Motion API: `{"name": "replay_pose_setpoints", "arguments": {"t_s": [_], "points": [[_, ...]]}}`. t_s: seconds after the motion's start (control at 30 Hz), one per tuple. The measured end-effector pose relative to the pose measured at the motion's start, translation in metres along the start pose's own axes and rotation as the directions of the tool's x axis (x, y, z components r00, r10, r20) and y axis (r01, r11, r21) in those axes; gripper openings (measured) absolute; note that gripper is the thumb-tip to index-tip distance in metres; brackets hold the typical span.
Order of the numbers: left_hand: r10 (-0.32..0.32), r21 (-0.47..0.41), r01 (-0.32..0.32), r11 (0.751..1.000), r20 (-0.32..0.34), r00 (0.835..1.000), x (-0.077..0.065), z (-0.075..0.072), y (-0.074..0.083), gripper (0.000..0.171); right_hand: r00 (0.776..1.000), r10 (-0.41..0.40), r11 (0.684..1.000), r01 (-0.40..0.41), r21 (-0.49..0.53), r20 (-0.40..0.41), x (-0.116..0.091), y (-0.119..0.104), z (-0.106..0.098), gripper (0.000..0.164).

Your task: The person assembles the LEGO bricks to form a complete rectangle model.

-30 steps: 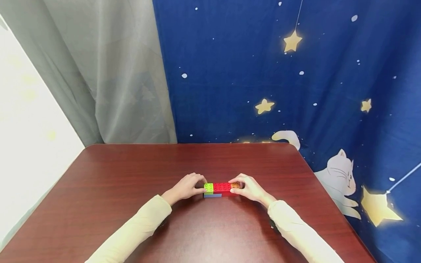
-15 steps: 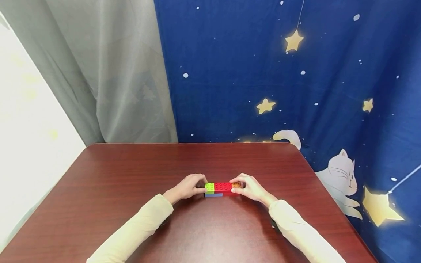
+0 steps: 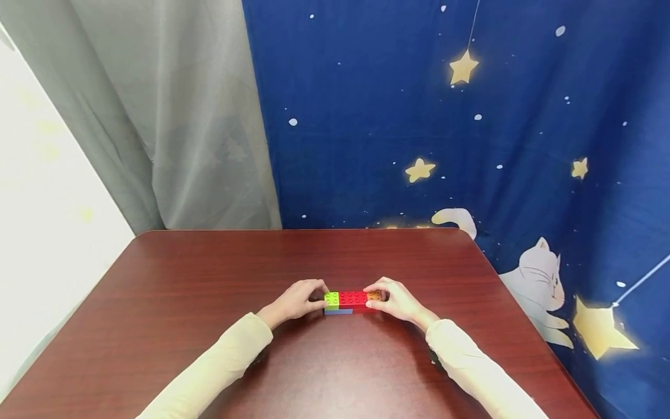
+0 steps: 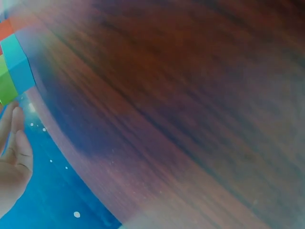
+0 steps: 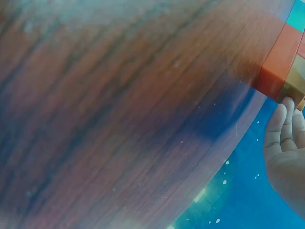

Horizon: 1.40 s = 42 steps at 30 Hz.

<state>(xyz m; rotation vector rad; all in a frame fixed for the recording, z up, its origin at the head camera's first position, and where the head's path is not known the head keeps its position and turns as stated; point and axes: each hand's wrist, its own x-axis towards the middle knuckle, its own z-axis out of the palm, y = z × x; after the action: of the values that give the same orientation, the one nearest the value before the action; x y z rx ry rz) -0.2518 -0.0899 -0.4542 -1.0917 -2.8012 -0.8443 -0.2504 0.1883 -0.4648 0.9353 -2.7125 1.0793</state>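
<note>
A two-layer row of toy building bricks sits on the table. Its top layer runs from a lime green brick (image 3: 331,301) through a red brick (image 3: 353,298) to an orange brick (image 3: 374,295). Beneath lie a blue brick (image 3: 338,312) and a second red brick (image 5: 278,64). My left hand (image 3: 297,299) pinches the green end between thumb and fingers. At the opposite end my right hand (image 3: 399,299) pinches the orange brick, thumb in front. In the left wrist view, the fingers (image 4: 17,124) reach the green brick's side; the far faces are hidden.
The dark red wooden table (image 3: 220,262) spreads around the bricks. Behind it hang a grey curtain (image 3: 209,116) and a blue curtain (image 3: 356,116) printed with stars and a cat. Cream sleeves (image 3: 225,361) cover both forearms.
The head view shifts slightly back and forth. Both hands keep their hold on the two ends of the brick row, and the bricks stay in place.
</note>
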Motion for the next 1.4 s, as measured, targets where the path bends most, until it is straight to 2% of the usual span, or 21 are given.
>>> {"name": "replay_pose_setpoints", "arguments": {"t_s": [0.2, 0.37, 0.6, 0.73, 0.87, 1.0, 1.13, 1.4], "points": [[-0.051, -0.031, 0.052, 0.998, 0.036, 0.998, -0.001, -0.002, 0.002, 0.02, 0.999, -0.03, 0.999, 0.029, 0.023, 0.015, -0.002, 0.001, -0.002, 0.039], [-0.072, -0.05, 0.075, 0.996, 0.048, 0.996, 0.0, -0.003, 0.004, 0.024, 0.999, -0.005, 0.999, 0.003, 0.046, 0.044, -0.006, 0.004, -0.005, 0.043], [-0.057, -0.073, 0.06, 0.996, 0.047, 0.997, 0.0, 0.001, 0.003, 0.034, 0.994, 0.061, 0.992, -0.07, 0.102, 0.094, -0.009, 0.007, -0.007, 0.041], [-0.055, -0.092, 0.06, 0.994, 0.056, 0.997, -0.001, 0.003, 0.001, 0.034, 0.992, 0.067, 0.992, -0.078, 0.102, 0.104, -0.009, 0.006, -0.006, 0.042], [-0.052, -0.133, 0.057, 0.99, 0.038, 0.998, -0.002, 0.004, 0.001, 0.031, 0.994, 0.065, 0.989, -0.076, 0.127, 0.082, -0.008, 0.008, -0.004, 0.043], [-0.04, -0.196, 0.04, 0.98, 0.002, 0.999, -0.001, 0.004, -0.001, 0.027, 0.993, 0.097, 0.986, -0.104, 0.127, 0.062, -0.005, 0.008, -0.003, 0.042], [-0.067, -0.236, 0.062, 0.97, -0.013, 0.998, 0.001, 0.003, -0.002, 0.025, 0.993, 0.11, 0.986, -0.115, 0.122, 0.045, -0.004, 0.008, -0.003, 0.044], [-0.114, -0.276, 0.104, 0.955, -0.022, 0.993, 0.003, 0.004, -0.002, 0.024, 0.991, 0.1, 0.98, -0.113, 0.162, 0.087, -0.003, 0.01, -0.001, 0.061]]}}
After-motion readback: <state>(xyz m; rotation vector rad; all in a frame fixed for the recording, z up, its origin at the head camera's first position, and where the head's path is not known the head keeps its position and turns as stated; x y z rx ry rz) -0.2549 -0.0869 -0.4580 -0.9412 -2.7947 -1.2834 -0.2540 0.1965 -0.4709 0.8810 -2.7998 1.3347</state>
